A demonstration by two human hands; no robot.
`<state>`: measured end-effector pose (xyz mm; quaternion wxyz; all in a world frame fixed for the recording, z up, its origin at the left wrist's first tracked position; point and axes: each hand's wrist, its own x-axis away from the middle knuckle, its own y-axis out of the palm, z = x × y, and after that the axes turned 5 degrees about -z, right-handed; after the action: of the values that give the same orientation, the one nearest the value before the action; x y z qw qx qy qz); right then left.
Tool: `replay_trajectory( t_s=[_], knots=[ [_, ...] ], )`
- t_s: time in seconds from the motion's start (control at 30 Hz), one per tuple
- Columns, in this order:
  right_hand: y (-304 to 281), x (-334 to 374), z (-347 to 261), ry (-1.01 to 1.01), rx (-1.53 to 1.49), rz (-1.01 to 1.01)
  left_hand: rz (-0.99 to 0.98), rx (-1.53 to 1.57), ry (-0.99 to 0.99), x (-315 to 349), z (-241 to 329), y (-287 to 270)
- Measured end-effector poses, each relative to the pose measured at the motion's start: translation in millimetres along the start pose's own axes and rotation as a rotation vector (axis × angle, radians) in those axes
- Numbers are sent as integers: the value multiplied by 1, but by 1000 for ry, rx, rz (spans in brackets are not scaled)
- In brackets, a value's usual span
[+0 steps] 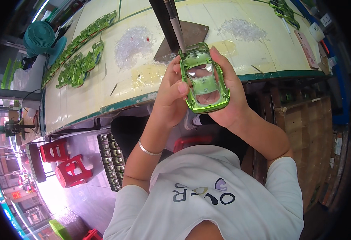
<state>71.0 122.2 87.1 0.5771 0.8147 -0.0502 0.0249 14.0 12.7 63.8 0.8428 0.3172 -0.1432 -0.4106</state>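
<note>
A shiny green toy car body shell (204,86) is held between my two hands, its hollow underside facing up and clear window pieces inside it. My left hand (173,94) grips its left side, the thumb lying over the edge. Along the right side my right hand (229,90) is wrapped, fingers closed on the rim. At the far end of the shell, the thin rod tip (181,44) of an upright tool on a dark metal base plate (195,34) comes down close to its corner. Whether the tip touches the shell I cannot tell.
Two heaps of small clear plastic pieces (132,44) (241,30) lie on the cream worktable (143,96). Rows of green car shells (79,66) stand at the left, with a green fan (39,36) beyond. A pink phone-like slab (305,49) lies right. Red stools (74,171) stand on the floor.
</note>
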Motion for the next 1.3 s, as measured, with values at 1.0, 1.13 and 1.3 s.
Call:
replay_trajectory(
  t_s=[1.0,1.13,1.3],
  knots=[
    [0,12,-3,-3,102,-61,-52,-142,7,-4,1,10],
    [-2,11,1,-36,154,-13,-48,-95,18,-3,-2,9],
    [-13,4,1,-31,108,-10,-19,-171,49,-1,-9,3]
  ],
)
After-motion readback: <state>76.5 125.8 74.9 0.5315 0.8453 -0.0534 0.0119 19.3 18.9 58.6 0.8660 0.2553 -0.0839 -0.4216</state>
